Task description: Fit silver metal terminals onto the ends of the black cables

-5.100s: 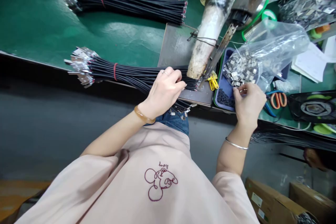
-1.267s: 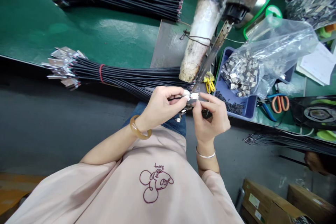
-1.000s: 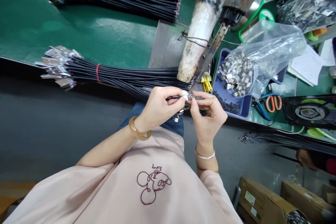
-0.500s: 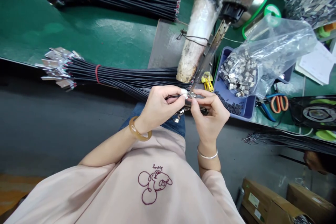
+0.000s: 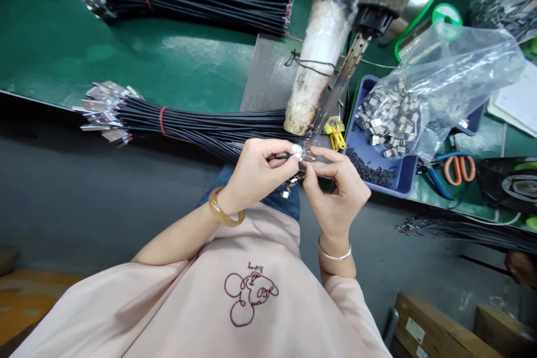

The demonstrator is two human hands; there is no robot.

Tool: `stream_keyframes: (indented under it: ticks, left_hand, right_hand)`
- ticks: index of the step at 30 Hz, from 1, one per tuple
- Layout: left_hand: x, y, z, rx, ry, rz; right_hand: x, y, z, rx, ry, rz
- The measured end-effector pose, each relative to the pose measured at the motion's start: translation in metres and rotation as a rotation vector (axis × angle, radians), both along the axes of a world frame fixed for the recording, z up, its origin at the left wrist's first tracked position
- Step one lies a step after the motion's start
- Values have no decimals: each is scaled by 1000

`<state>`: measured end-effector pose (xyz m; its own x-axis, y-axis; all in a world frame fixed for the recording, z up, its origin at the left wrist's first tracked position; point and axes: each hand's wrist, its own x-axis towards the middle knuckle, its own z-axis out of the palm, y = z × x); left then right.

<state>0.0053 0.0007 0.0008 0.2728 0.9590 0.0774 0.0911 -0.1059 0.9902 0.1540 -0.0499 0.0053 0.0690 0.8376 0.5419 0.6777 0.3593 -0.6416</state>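
Note:
My left hand point(image 5: 264, 172) pinches a thin black cable point(image 5: 284, 156) near its end, the tips of thumb and forefinger wrapped in something white. At that end is a small metal connector point(image 5: 309, 155), partly covered by fingertips. My right hand point(image 5: 338, 187) is closed on the connector with thumb and fingers; whether the cable is seated in it I cannot tell. Just behind the hands lies a bundle of black cables point(image 5: 201, 123), tied with a red band, with flat metal connectors on its left end. A soldering iron's perforated metal shaft point(image 5: 350, 61) slants down close above my fingertips.
A white, wrapped tube point(image 5: 312, 72) hangs beside the iron. To the right stands a blue tray point(image 5: 405, 176) with metal connectors in a clear bag and small black pieces. Orange-handled pliers point(image 5: 459, 169) and a yellow clip point(image 5: 335, 133) lie nearby. Another cable bundle point(image 5: 201, 0) lies behind.
My right hand has come from the tray to the cable end beside my left hand. The connector, flat and plainly visible 1.3 s ago, is now turned and partly hidden by fingers.

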Motion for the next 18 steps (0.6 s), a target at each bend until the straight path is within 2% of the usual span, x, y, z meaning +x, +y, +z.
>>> stream_keyframes:
  ticks: [7, 14, 16, 18]
  left_hand:
    - [-2, -1, 0, -17, 19, -43]
    - [-5, -1, -2, -89, -88, -28]
    - [-5, -2, -3, -66, -113, 9]
    - [-7, -3, -3, -58, -137, -3]
  right_hand:
    - [2, -4, -1, 4, -71, -21]
    - [-9, -8, -7, 154, -224, -123]
    - [-11, -9, -9, 94, -124, -113]
    - [-13, -8, -8, -60, 93, -86]
